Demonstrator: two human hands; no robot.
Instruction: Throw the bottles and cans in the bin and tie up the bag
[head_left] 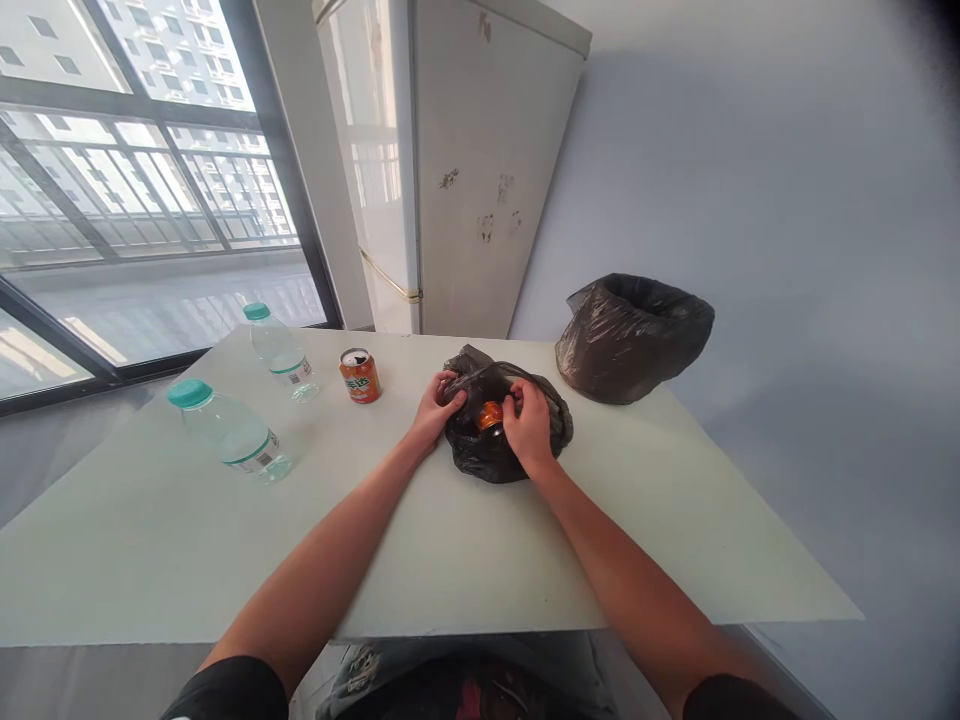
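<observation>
A black plastic bag (pixel 487 465) sits crumpled on the table with its mouth open upward. My left hand (pixel 435 408) grips the left side of its rim, thumb on top of the plastic. My right hand (pixel 531 425) reaches into the mouth from the right, fingers curled together; what they pinch is hidden. Just left of those fingertips, a shiny orange object (pixel 490 415), perhaps a can, shows inside the bag. Left of the bag an orange drink can (pixel 360 377) stands upright, its top opened.
Two clear plastic bottles with green caps, a nearer bottle (pixel 229 432) and a farther bottle (pixel 279 352), are on the left of the white table (pixel 465 570). Another black bag (pixel 630 345) stands open at the back right. Behind are a fridge (pixel 480 180), a wall and windows.
</observation>
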